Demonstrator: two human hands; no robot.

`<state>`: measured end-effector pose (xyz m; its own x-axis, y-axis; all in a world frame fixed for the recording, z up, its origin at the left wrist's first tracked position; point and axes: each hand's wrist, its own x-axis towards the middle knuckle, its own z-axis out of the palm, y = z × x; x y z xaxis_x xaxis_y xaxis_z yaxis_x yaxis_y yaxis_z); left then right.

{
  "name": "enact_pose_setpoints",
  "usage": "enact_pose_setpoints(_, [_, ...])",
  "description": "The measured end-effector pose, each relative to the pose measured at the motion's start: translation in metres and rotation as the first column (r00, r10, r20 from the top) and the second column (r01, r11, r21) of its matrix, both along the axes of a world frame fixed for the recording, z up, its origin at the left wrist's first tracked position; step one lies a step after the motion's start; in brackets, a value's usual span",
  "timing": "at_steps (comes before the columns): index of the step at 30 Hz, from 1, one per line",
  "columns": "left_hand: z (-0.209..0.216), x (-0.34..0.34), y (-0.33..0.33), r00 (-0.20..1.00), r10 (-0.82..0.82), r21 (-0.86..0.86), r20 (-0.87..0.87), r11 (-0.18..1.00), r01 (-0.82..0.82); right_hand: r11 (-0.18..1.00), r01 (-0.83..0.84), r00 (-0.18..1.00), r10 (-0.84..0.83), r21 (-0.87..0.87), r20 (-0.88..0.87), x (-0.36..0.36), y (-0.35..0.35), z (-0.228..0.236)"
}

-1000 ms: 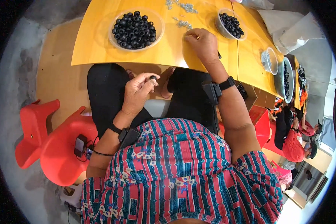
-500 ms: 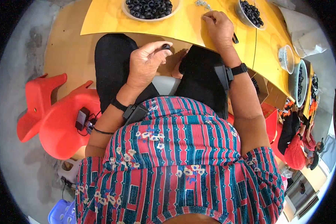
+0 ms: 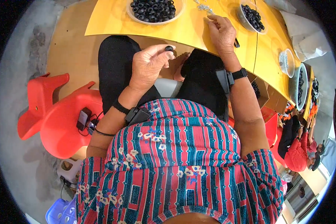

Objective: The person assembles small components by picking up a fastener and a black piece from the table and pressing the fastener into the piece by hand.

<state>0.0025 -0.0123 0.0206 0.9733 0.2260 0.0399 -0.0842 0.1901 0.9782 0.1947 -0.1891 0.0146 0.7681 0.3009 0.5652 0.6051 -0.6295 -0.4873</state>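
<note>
My left hand [image 3: 147, 67] is closed above my lap, just off the table's near edge. It pinches a small round black plastic piece [image 3: 169, 48] between thumb and forefinger. My right hand [image 3: 223, 35] rests over the yellow table with fingertips bent together, beside a scatter of tiny silvery pieces [image 3: 204, 7]; whatever those fingertips hold, if anything, is too small to make out. Under its outer side shows the end of a slim black tool [image 3: 236, 43]. A clear bowl [image 3: 153, 23] of similar black pieces stands at the table edge, beyond my left hand.
On the right stand another tub [image 3: 264, 32] of black pieces, a clear cup [image 3: 291, 72] with silvery bits and a pale green basin [image 3: 305, 80]. Red chairs [image 3: 59, 130] are at my left, one carrying a dark device [image 3: 83, 118]. Other people [image 3: 298, 153] sit far right.
The black piece has turned in my left fingers, so its hole shows less. My right hand stays by the silvery pieces, its fingers slightly shifted. The whole view has moved a little.
</note>
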Motion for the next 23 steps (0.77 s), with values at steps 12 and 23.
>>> enact_pose_setpoints(12, [-0.020, -0.006, 0.000, 0.998, -0.031, 0.025, -0.051, 0.999, 0.032, 0.973, -0.088, 0.996, 0.090, 0.215, 0.001, -0.031, 0.009, 0.037])
enact_pose_setpoints(23, [0.000, -0.001, 0.004, 0.978, 0.105, 0.491, 0.178, 0.852, -0.181, 0.850, -0.271, 0.718, 0.491, 0.451, -0.494, -0.074, 0.013, 0.038])
